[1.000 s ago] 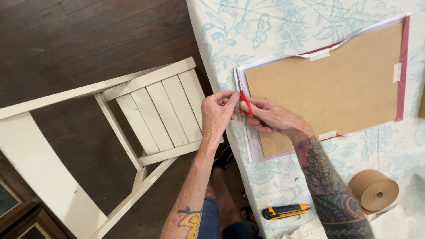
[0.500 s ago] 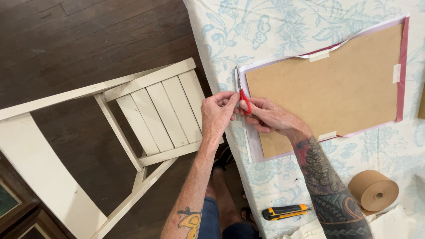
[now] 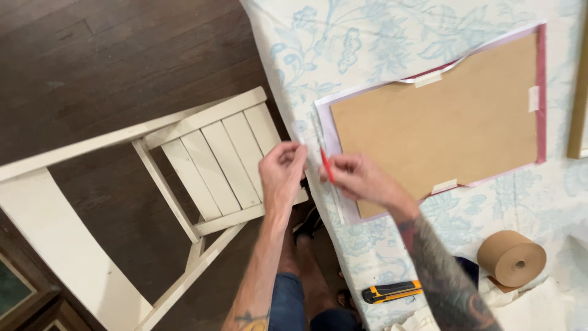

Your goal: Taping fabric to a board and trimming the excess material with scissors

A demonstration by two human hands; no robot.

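Note:
A brown backing board (image 3: 441, 116) with a pale and pink border lies on the floral tablecloth (image 3: 367, 49). Both of my hands meet at the board's left edge. My left hand (image 3: 282, 175) has its fingertips pinched together against the top of a thin red strip (image 3: 326, 165). My right hand (image 3: 361, 181) rests on the board's lower left corner and pinches the same red strip from the other side. A narrow pale strip (image 3: 335, 199) runs along the border beneath the hands. Small tape tabs (image 3: 429, 78) sit on the board's edges.
A white slatted wooden chair (image 3: 214, 165) stands on the dark wood floor, left of the table. A roll of brown paper tape (image 3: 511, 257) and a yellow-black utility knife (image 3: 392, 292) lie near the table's front edge. Another frame's edge (image 3: 577, 92) shows at far right.
Both hands have shifted a little toward me along the board's left edge, still pinched on the red strip. The view has drifted slightly.

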